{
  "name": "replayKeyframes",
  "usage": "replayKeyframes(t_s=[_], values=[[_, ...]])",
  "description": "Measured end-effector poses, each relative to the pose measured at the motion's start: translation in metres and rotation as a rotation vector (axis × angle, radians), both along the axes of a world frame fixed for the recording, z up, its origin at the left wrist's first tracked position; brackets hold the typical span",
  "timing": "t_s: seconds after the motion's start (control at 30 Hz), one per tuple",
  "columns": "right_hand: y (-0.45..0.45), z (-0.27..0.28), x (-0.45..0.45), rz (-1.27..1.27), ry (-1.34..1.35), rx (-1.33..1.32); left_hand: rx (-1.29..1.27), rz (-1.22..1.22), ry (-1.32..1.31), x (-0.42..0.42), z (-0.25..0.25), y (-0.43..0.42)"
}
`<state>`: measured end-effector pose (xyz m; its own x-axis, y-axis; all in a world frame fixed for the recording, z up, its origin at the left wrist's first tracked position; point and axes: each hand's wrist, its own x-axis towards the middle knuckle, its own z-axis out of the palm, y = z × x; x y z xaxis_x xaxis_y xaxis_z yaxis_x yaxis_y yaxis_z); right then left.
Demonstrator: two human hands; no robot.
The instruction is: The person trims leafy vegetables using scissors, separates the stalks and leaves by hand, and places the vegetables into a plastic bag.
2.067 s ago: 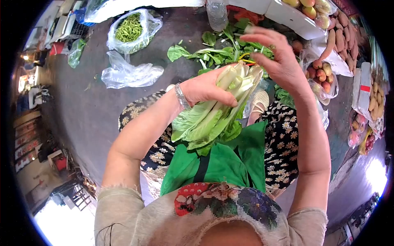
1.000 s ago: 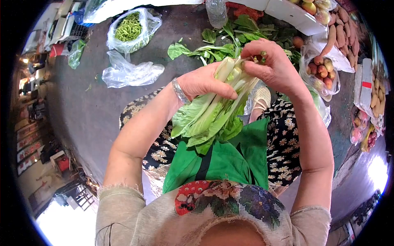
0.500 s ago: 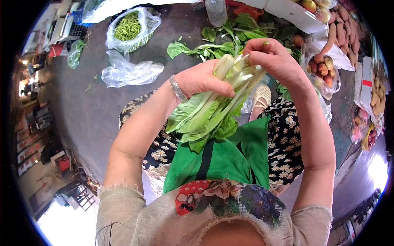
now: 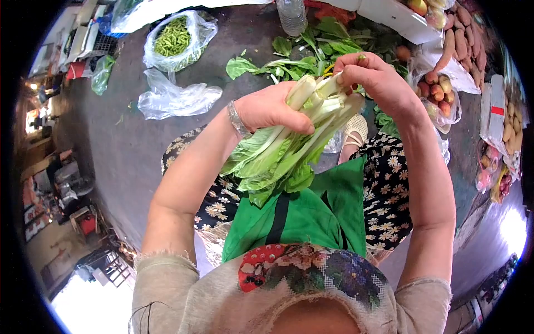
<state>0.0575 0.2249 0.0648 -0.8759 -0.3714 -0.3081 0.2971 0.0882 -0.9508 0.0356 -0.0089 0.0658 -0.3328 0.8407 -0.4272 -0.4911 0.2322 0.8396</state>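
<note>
My left hand (image 4: 273,107) is wrapped round a bunch of leafy greens (image 4: 278,156), its thumb lying across the pale stems. The stem ends point up and away from me, and the leaves hang down over my green apron (image 4: 317,217). At the right side of the stem ends, my right hand (image 4: 370,78) is closed in a pinch on one pale stem of the bunch. A small green bit shows above its curled fingers. Just beyond the hands, loose green leaves (image 4: 289,69) lie on the dark floor.
A plastic bag of green pods (image 4: 173,38) stands at the upper left, with a crumpled clear bag (image 4: 179,100) below it. A clear bottle (image 4: 292,18) is at the top. To the right are a bag of reddish fruit (image 4: 438,93), sweet potatoes (image 4: 463,44) and a white box (image 4: 397,21).
My right hand has come down from above the bunch and closed on a stem at its right side. The bunch has tilted slightly, its leaves shifting left.
</note>
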Motion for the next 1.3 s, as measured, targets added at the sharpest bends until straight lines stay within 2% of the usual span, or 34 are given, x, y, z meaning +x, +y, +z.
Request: replayKeyframes(t_s=[0.07,0.1,0.13,0.2,0.23,0.33,0.37,0.4,0.47,0.5,0.53,0.6,0.67,0.77,0.87,1.07,1.13,1.3], values=[[0.008,-0.015,-0.008,-0.1,0.126,-0.084,-0.025,-0.036,0.034,0.0,-0.003,-0.003],[0.017,-0.011,-0.012,-0.247,-0.03,-0.209,-0.048,-0.069,0.068,0.0,-0.006,-0.005],[0.022,-0.003,-0.013,-0.396,0.045,-0.213,-0.048,-0.068,0.069,0.002,-0.011,-0.007],[0.042,-0.004,-0.021,-0.294,0.213,-0.355,-0.076,-0.058,0.108,0.005,-0.019,-0.01],[0.045,-0.007,-0.021,-0.258,0.192,-0.479,-0.081,-0.068,0.112,0.002,-0.018,-0.009],[0.041,0.003,-0.014,-0.273,0.098,-0.428,-0.019,0.017,0.055,0.002,-0.009,-0.006],[0.03,0.012,-0.009,-0.34,0.191,-0.056,-0.022,0.026,0.087,0.001,-0.015,-0.008],[0.045,-0.03,-0.019,-0.388,0.427,0.457,-0.021,0.028,0.088,0.003,-0.015,-0.007],[0.038,-0.029,-0.009,-0.397,1.021,1.302,-0.016,0.038,0.053,0.002,-0.014,-0.007],[0.024,-0.013,-0.006,-0.418,0.604,0.637,-0.013,0.045,0.056,0.001,-0.014,-0.007],[0.022,-0.007,-0.005,-0.323,0.557,0.516,-0.034,0.03,0.036,0.0,-0.016,-0.008],[0.013,-0.012,-0.001,-0.166,0.698,0.427,-0.067,0.009,0.003,-0.001,-0.019,-0.01],[0.002,-0.008,0.003,-0.023,0.676,0.322,-0.154,-0.023,0.032,-0.004,-0.019,-0.007],[-0.005,-0.004,0.006,0.18,0.737,0.506,-0.163,-0.016,0.069,-0.004,-0.027,-0.005],[-0.008,-0.011,0.011,0.241,0.854,0.608,-0.22,-0.022,0.078,-0.003,-0.025,-0.004],[-0.019,-0.02,0.014,0.111,0.833,0.561,-0.199,-0.038,0.07,-0.002,-0.033,-0.003],[-0.021,-0.016,0.015,0.062,0.662,0.558,-0.202,-0.026,0.054,-0.002,-0.031,-0.003],[-0.023,-0.016,0.01,-0.165,0.525,0.434,-0.122,0.063,0.101,-0.005,-0.029,-0.003]])
